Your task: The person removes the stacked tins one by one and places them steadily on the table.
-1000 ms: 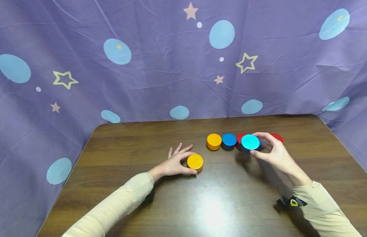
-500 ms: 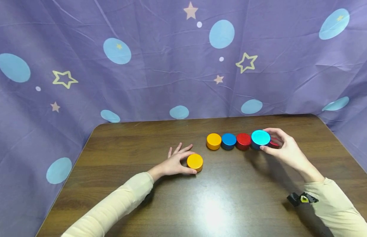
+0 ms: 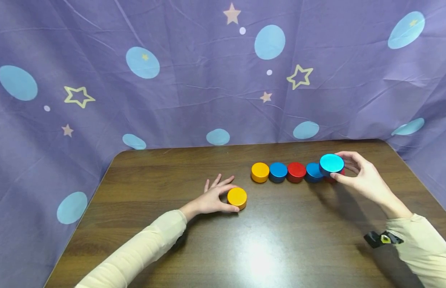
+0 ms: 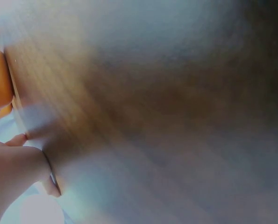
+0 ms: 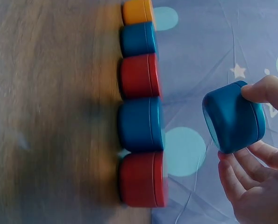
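Observation:
My right hand (image 3: 367, 182) holds a blue round metal tin (image 3: 331, 164) between thumb and fingers, raised above the right end of a row of tins. In the right wrist view that held tin (image 5: 232, 119) is tilted and apart from the row. The row runs left to right: a yellow-orange tin (image 3: 260, 173), a blue tin (image 3: 278, 173), a red tin (image 3: 296, 173), another blue tin (image 3: 312, 173) and a second red tin (image 5: 141, 181), mostly hidden in the head view. On the table nearer the front, my left hand (image 3: 212, 199) grips another yellow-orange tin (image 3: 237, 198) between thumb and index finger, its other fingers spread.
The tins stand on a dark wooden table (image 3: 165, 248) with a bright glare spot at the front. Behind it hangs a purple curtain (image 3: 194, 92) with stars and blue spots. A black strap device (image 3: 383, 239) sits at the right wrist.
My right hand has moved to the right along the row with the blue tin, from over the first red tin to over the last one. The left hand has stayed still.

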The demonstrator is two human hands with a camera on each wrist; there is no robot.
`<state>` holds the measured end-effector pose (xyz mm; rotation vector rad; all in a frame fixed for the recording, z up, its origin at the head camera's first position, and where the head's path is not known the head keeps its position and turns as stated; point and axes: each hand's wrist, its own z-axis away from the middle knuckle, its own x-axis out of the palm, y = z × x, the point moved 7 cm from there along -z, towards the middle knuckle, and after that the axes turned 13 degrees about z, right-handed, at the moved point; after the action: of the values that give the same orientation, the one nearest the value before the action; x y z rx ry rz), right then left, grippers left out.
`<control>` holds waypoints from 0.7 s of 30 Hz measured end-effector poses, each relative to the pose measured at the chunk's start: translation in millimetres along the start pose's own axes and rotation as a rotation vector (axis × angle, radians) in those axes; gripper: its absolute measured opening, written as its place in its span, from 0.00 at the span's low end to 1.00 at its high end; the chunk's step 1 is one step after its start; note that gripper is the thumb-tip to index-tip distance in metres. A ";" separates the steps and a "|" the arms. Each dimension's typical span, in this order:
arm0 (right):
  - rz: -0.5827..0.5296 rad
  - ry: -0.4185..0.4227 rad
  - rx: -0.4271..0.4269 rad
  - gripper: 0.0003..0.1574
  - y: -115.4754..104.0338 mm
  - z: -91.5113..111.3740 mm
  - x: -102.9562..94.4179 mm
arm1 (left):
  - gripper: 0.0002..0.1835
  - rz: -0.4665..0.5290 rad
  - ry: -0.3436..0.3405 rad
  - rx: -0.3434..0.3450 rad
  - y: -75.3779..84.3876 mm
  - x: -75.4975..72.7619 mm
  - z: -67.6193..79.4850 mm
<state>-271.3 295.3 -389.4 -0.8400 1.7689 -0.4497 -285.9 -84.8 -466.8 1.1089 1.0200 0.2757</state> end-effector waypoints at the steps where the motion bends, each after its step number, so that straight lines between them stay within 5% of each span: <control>1: 0.002 -0.002 -0.003 0.34 0.1 0.3 -1.1 | 0.34 -0.001 0.000 0.000 0.1 0.0 -0.1; 21: 0.013 0.008 0.108 0.30 46.6 5.3 -26.9 | 0.34 0.000 -0.013 -0.003 -1.5 0.5 0.4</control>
<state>-276.6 347.0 -404.1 -0.7512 1.7397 -0.5361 -285.7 -85.5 -468.4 1.1065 1.0082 0.2696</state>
